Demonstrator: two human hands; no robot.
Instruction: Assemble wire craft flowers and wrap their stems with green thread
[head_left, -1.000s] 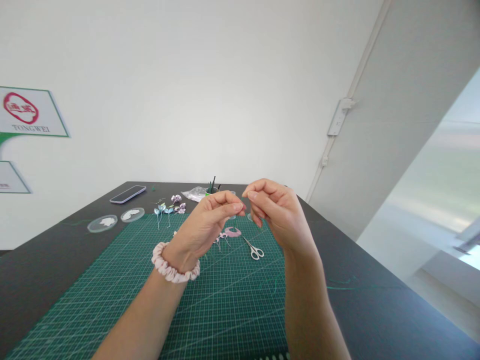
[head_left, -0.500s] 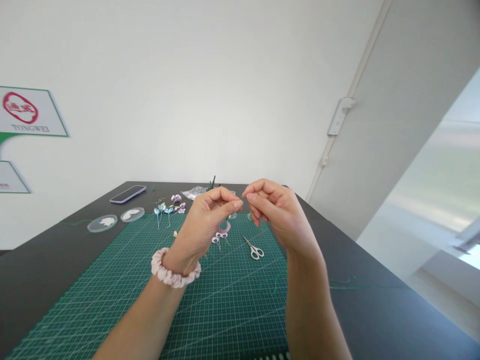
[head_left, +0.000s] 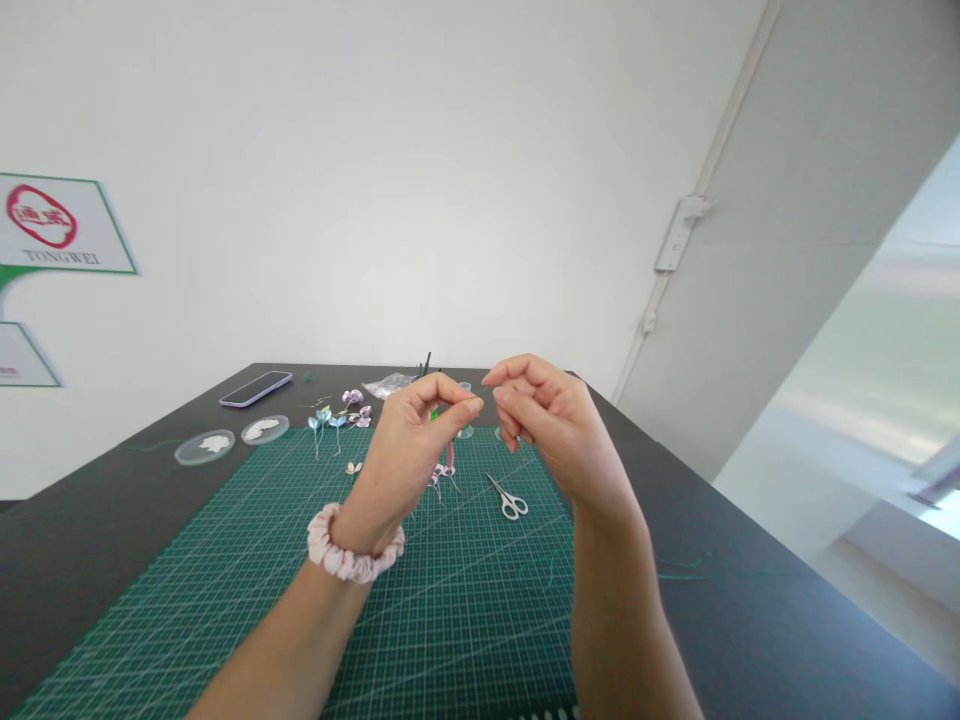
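Observation:
Above the green cutting mat (head_left: 465, 600), my left hand (head_left: 412, 430) pinches thumb and forefinger together; what lies between the tips is too small to make out. A narrow pink piece (head_left: 450, 456) shows just below those fingers, its upper end hidden by the hand. A bit of bright green (head_left: 434, 412) peeks through the finger gap. Close by on the right, my right hand (head_left: 544, 410) has curled fingers, with thumb and forefinger slightly apart and nothing visible between them. Small pink flower pieces on thin stems (head_left: 444, 475) lie beyond the left hand. White-handled scissors (head_left: 513, 506) rest on the mat.
Blue flower pieces (head_left: 337, 422) and purple flowers (head_left: 360, 414) lie at the mat's far edge. Leftward are two shallow clear dishes (head_left: 196, 458) with white pieces and a phone (head_left: 256, 388). A plastic bag (head_left: 386, 386) is farther back. Green thread (head_left: 686, 576) lies at right.
The thumb and forefinger of my right hand have parted a little. Below my left hand, the pink piece has turned from a ring-like curve to a narrow strip.

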